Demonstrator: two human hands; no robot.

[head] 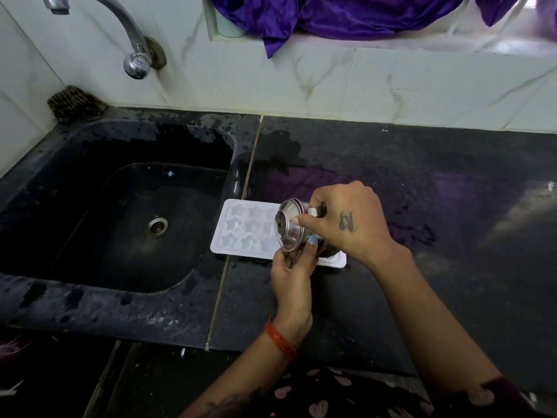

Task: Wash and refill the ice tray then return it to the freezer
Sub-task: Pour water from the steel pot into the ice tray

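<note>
— Where is the ice tray [241, 227]?
— Flat on the dark counter [391, 176], just beside the sink [120, 191], star-shaped cells facing up.
— And the hands?
— The right hand [346, 221] has its grip closed around a steel cup [289, 229], tilted on its side over the tray. The left hand [294, 267] steadies the cup from below, fingers curled against its rim.
— Anything else?
— A tap [132, 40] on the tiled wall.

Purple cloth [346, 16] drapes the sill; a scrubber [75, 104] sits behind the sink [99, 285].
</note>
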